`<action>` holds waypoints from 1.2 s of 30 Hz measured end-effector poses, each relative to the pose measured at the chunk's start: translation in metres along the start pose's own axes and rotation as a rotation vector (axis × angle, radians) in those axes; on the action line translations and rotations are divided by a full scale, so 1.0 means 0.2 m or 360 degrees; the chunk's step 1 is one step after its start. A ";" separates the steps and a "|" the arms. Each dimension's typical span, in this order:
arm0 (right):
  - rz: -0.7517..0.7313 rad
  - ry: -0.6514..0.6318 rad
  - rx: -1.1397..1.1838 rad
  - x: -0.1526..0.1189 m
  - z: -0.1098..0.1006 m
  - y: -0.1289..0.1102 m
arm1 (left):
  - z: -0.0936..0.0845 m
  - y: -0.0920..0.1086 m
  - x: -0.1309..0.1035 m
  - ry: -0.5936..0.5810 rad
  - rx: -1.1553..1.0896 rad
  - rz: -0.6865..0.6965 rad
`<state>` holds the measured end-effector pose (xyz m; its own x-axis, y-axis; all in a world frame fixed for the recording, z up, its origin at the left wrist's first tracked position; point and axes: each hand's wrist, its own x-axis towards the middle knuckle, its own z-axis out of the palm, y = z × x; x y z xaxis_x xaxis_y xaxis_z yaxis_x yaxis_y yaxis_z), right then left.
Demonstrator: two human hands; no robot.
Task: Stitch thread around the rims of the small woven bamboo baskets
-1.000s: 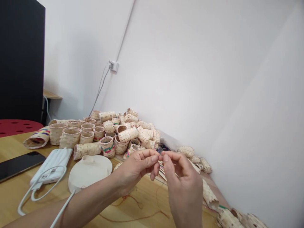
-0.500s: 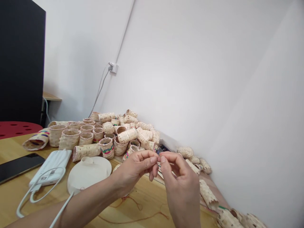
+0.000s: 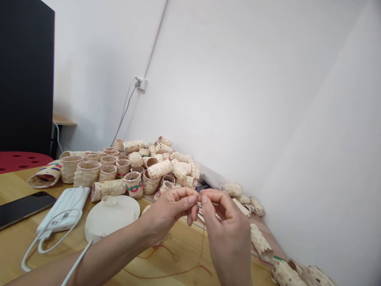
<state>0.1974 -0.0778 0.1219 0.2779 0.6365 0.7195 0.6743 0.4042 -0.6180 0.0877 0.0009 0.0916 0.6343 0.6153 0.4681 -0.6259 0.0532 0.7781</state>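
My left hand point(image 3: 181, 204) and my right hand point(image 3: 224, 222) meet fingertip to fingertip above the table. Both are closed in a pinch. From between them a thin orange-brown thread point(image 3: 203, 242) hangs down to the wood, where more of it lies in loose curls. Whether a needle is in the fingertips as well is too small to make out. Behind my left wrist lies a round white lid-like disc point(image 3: 111, 216) with a curled strip on top. Part of a woven basket shows beneath my left hand, mostly hidden.
A heap of small woven baskets point(image 3: 159, 169) covers the table's back, against the white wall. More baskets point(image 3: 260, 242) lie along the right side. At the left are a black phone point(image 3: 26, 207) and a white power bank point(image 3: 67, 208), whose cable passes over my left forearm.
A length of thread now hangs below the fingertips, where it was hardly visible before. Both hands keep nearly the same place and pinch.
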 end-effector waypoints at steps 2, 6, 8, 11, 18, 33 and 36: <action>0.0002 -0.0008 0.0006 0.00 0.00 0.00 | 0.00 0.00 0.00 0.0003 0.0002 0.0002; 0.0005 -0.0020 0.0018 0.00 0.00 -0.01 | 0.00 0.00 0.00 -0.0001 0.0004 0.0010; -0.0003 -0.0021 0.0018 0.01 0.00 -0.01 | 0.00 0.00 0.00 0.0001 0.0006 0.0013; -0.0009 -0.0010 0.0003 0.01 0.00 -0.01 | 0.00 0.00 0.00 0.0000 0.0012 0.0014; 0.0002 -0.0014 0.0032 0.00 0.00 0.00 | 0.00 0.00 0.00 -0.0003 0.0013 0.0025; -0.0026 0.0003 0.0002 0.00 0.00 0.00 | -0.01 -0.01 0.00 0.0007 0.0043 0.0021; -0.0027 -0.0003 0.0012 0.00 0.00 0.00 | -0.01 -0.01 0.00 0.0007 0.0039 0.0015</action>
<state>0.1975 -0.0770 0.1220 0.2650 0.6307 0.7294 0.6738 0.4199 -0.6080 0.0891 0.0020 0.0894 0.6263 0.6192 0.4736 -0.6206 0.0283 0.7837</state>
